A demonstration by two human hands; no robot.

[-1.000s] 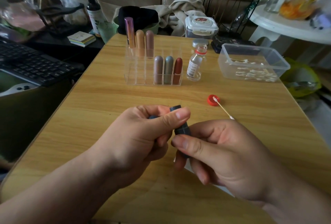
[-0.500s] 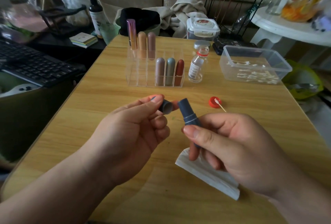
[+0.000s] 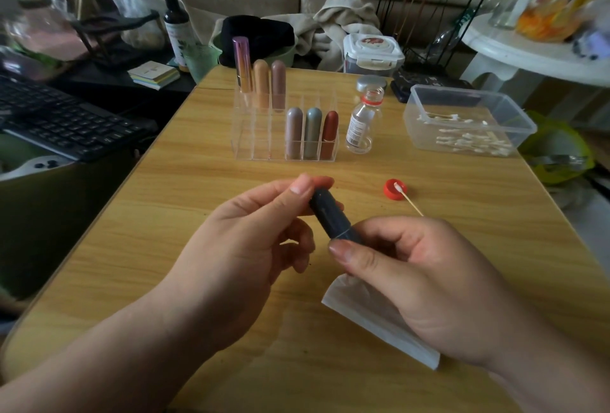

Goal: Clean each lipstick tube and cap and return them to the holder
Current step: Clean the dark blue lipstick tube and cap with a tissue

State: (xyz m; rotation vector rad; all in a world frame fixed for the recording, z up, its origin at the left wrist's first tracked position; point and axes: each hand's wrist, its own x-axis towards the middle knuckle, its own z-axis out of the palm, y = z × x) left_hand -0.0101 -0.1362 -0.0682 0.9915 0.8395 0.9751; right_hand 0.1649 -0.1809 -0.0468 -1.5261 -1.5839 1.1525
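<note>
A dark blue lipstick [image 3: 330, 214] is held between both hands over the middle of the wooden table [image 3: 165, 214], its cap on the tube. My left hand [image 3: 241, 247] pinches the cap end with thumb and fingertips. My right hand [image 3: 412, 274] grips the tube's base and has a folded white wipe [image 3: 373, 317] tucked under its fingers. Behind them stands the clear acrylic holder [image 3: 254, 135] with several lipsticks: three in the back row, three in the front right slots.
A small glass bottle [image 3: 361, 122] stands right of the holder. Its red cap [image 3: 394, 189] lies on the table with a cotton swab [image 3: 407, 198] resting in it. A clear tub of swabs [image 3: 468, 122] sits at the far right. A keyboard [image 3: 62, 119] lies off the table's left edge.
Half a second ago the cap in my left hand was apart from the tube in my right hand. Now the cap sits on the tube, both hands joined on the lipstick.
</note>
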